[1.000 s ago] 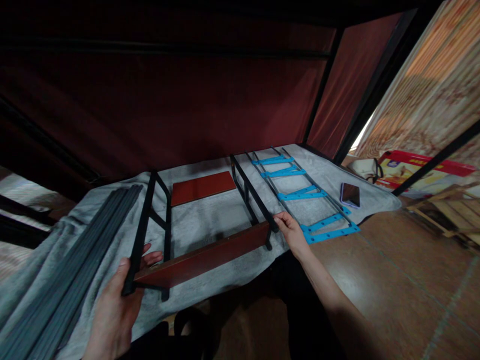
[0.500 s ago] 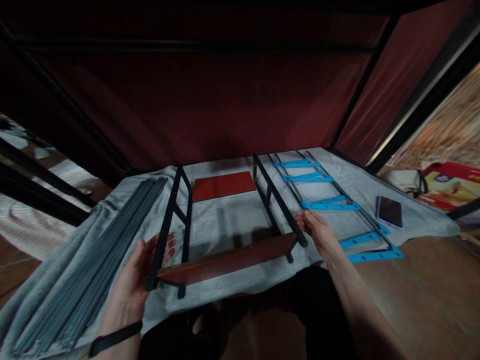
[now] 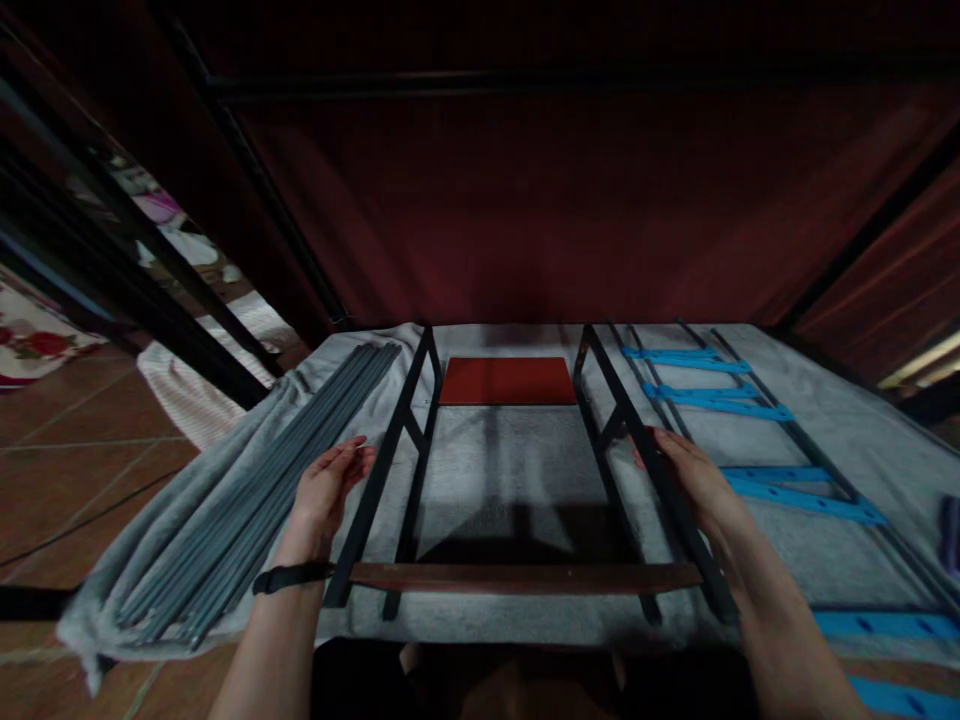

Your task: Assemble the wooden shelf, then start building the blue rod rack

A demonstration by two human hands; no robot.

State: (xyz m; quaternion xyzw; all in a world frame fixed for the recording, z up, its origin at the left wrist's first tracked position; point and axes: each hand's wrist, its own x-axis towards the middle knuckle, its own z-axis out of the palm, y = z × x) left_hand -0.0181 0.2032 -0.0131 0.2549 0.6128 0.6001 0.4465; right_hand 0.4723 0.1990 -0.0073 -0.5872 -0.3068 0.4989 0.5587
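Left hand [image 3: 330, 485]: pressing open-palmed against left rail of black shelf frame [image 3: 525, 577].
Right hand [image 3: 686, 480]: gripping right rail.
Next: probably needing a level, even hold.

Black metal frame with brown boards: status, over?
Left hand open beside left rail; right hand flat on right rail. Black metal frame on grey cloth. Grey rods alongside.

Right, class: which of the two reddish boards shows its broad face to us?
The far board, lying flat with its face up; the near board bridges the black frames, seen edge-on.

Left hand [image 3: 328, 488] and right hand [image 3: 694, 480] slid up the black frame [image 3: 403, 405] from its corners.
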